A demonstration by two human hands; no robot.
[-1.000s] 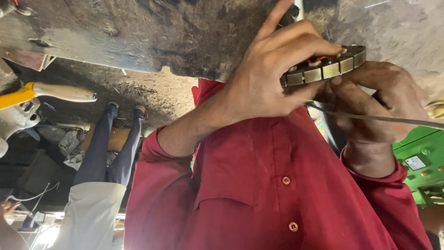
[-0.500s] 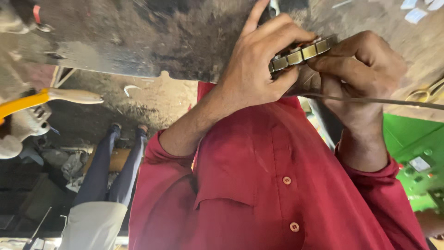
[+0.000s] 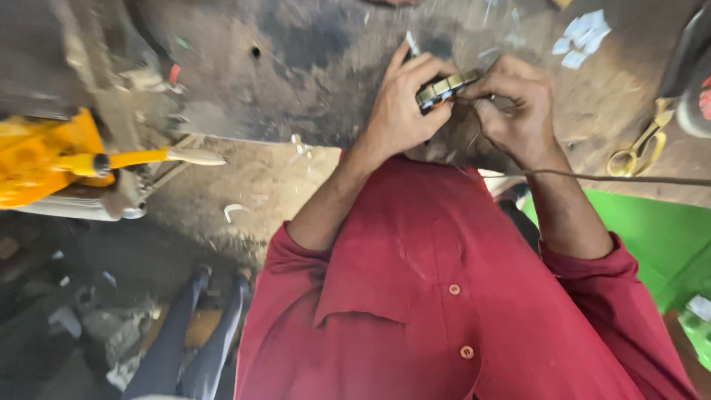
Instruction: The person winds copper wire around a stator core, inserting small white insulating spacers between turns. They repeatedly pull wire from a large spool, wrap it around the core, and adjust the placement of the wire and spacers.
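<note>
Both of my hands reach out from my red shirt sleeves and meet over the dirty floor. Between them is a metal roller bearing ring [image 3: 444, 87], with its rollers showing along the edge. My left hand [image 3: 400, 111] grips the ring from the left, fingers curled over it. My right hand [image 3: 518, 111] pinches its right end with thumb and fingertips. A thin metal rod [image 3: 615, 178] runs from under my right wrist off to the right edge.
A yellow tool body [image 3: 44, 155] with a pale handle [image 3: 185, 155] lies at the left. Yellow-handled scissors [image 3: 637, 148] lie at the right, and a green object [image 3: 652, 230] sits below them. White scraps [image 3: 585, 33] dot the floor. Legs in dark trousers [image 3: 192, 333] show at lower left.
My hands and the bearing ring have moved farther from my body and look smaller in view. The view has tilted, showing more floor, the scissors and the yellow tool.
</note>
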